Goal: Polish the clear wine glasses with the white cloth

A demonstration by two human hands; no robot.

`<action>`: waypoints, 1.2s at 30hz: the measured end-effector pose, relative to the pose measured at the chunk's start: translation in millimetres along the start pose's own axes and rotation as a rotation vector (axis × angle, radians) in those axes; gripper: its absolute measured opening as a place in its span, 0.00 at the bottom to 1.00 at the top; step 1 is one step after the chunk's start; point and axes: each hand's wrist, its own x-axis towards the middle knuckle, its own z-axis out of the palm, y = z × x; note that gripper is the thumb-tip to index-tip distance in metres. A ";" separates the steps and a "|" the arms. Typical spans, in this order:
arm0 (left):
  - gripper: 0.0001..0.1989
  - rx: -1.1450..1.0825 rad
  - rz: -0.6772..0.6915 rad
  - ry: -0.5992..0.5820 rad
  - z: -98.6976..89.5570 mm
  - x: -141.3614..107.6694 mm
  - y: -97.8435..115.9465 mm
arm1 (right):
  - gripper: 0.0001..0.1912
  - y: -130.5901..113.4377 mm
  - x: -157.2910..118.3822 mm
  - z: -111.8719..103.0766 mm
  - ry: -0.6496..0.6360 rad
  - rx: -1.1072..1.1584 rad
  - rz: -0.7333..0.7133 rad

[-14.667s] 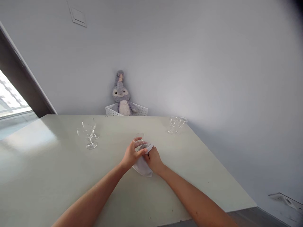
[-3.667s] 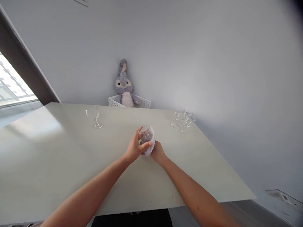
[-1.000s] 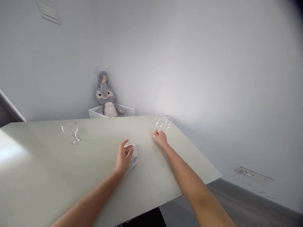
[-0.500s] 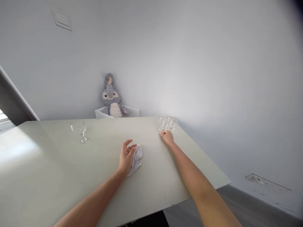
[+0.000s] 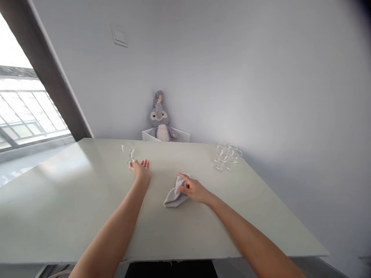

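On the left of the pale table [image 5: 95, 224], a clear stemmed glass [image 5: 128, 148] stands upright. Beside its base is my left hand [image 5: 141, 171], palm turned up and fingers apart; whether it touches the glass I cannot tell. A crumpled pale grey cloth [image 5: 175, 196] lies near the middle. My right hand [image 5: 194, 189] is over the cloth's right part, index finger stretched across it and thumb spread below, and it hides some of the fabric. Several more clear stemmed glasses [image 5: 224, 154] stand close together at the right.
Behind the far edge, a grey plush toy [image 5: 162, 131] sits in a white perforated basket [image 5: 182, 135]. A plain wall with a switch plate [image 5: 119, 36] rises behind. At left is a window with railings [image 5: 29, 110]. The table's near edge runs above my lap.
My right hand has left the grouped glasses and come back to the cloth. My left hand has moved from the cloth to the single glass. The view has swung left.
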 end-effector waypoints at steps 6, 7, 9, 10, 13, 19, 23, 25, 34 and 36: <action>0.29 -0.178 -0.141 -0.122 5.2 45.2 39.1 | 0.17 14.5 8.2 20.3 0.136 -0.156 0.048; 0.29 -0.211 -0.145 -0.144 6.1 48.5 42.5 | 0.16 18.6 7.5 20.1 0.173 -0.142 0.046; 0.29 -0.276 -0.143 -0.178 7.1 52.2 46.7 | 0.14 24.7 5.4 18.1 0.221 -0.107 0.045; 0.29 -0.304 -0.138 -0.189 7.4 52.6 47.6 | 0.13 26.6 4.4 16.8 0.238 -0.089 0.051; 0.27 -0.342 -0.119 -0.202 9.9 47.9 45.0 | 0.09 28.7 3.5 13.3 0.311 -0.029 0.068; 0.17 -0.261 -0.149 -0.351 25.7 1.2 6.9 | 0.15 28.3 8.6 6.4 0.567 0.670 0.178; 0.18 -0.041 -0.138 -0.644 25.2 -47.4 -25.9 | 0.23 30.9 9.3 3.1 0.616 1.261 0.396; 0.20 0.015 -0.127 -0.734 20.1 -66.0 -36.6 | 0.23 30.0 7.3 1.8 0.641 1.342 0.451; 0.23 0.050 -0.141 -0.795 5.7 -91.5 -54.1 | 0.24 4.5 -3.6 -17.6 0.767 1.207 0.095; 0.22 0.041 -0.171 -0.824 5.2 -95.8 -57.3 | 0.22 -1.9 -3.3 -10.1 0.616 1.150 0.059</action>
